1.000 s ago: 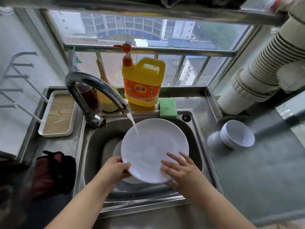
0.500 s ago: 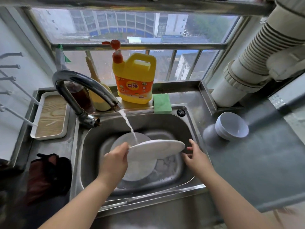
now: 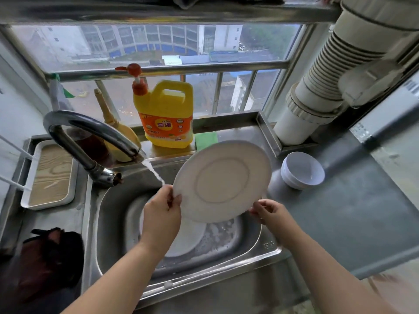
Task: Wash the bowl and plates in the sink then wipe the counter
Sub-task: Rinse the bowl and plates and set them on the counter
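White plate [image 3: 222, 181] underside up over sink [image 3: 256, 241] | left hand [image 3: 162, 214] pinches rim, right hand [image 3: 267, 211] grip unclear | angle under stream to rinse

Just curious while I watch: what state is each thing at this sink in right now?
Tap: running.
Held plate: lifted over the sink, underside facing the camera.
Second plate: lying in the sink.
Sink: wet.
Bowl: upright on the counter.
Left hand: grips the plate's left edge.
Right hand: fingers curled at the plate's lower right rim.
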Available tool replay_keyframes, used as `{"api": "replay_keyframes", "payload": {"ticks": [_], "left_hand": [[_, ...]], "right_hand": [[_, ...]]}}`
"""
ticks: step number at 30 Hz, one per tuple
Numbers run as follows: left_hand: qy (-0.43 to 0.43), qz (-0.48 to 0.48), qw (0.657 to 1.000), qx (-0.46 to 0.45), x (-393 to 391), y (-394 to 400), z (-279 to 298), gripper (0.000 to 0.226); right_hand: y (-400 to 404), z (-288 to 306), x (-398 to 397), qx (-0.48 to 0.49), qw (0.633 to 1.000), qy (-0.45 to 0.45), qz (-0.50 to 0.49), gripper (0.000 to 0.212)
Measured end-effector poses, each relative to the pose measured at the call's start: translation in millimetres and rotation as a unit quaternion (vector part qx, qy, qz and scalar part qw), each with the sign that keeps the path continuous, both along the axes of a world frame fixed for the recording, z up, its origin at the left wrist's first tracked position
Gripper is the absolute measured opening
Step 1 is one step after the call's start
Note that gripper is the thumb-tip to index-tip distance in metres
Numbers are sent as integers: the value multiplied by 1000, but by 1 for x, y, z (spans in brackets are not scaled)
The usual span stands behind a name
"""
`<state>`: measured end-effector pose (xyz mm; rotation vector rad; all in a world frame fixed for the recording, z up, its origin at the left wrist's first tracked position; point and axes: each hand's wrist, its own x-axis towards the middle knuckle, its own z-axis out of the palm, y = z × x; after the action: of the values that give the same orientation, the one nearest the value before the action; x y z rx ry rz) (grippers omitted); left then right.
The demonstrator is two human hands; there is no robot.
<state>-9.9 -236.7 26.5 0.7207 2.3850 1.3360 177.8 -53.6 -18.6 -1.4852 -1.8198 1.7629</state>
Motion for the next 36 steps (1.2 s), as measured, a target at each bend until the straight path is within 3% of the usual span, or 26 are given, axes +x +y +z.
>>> {"api": "replay_keyframes", "payload": {"ticks": [3,8,14,16,17,25,31,36], "left_hand": [[-112,0,994,19,9,21,17,8],[-336,-3,938,88,23,58,35,17],[-423,-69,900,83,66,113,32,12],[-441,-95,889,79,80,135,27,11],[-446,-104,886,72,85,146,23,12],[-443,-89,892,7,86,199,-18,19],[-420,-124,898,-33,80,188,-24,7],[-302,-132,940,-93,57,140,-43,9]], "right_hand": [[-2,11,3,-39,998,32,-29,14],[11,51,18,-32,989,78,-124,26],[39,65,75,114,969,-10,-218,19],[51,59,89,108,964,-15,-243,14],[59,54,94,97,961,-2,-258,8],[98,3,103,76,954,-14,-288,23],[94,-12,108,83,961,-43,-261,39],[80,-5,106,91,945,-53,-310,44]]}}
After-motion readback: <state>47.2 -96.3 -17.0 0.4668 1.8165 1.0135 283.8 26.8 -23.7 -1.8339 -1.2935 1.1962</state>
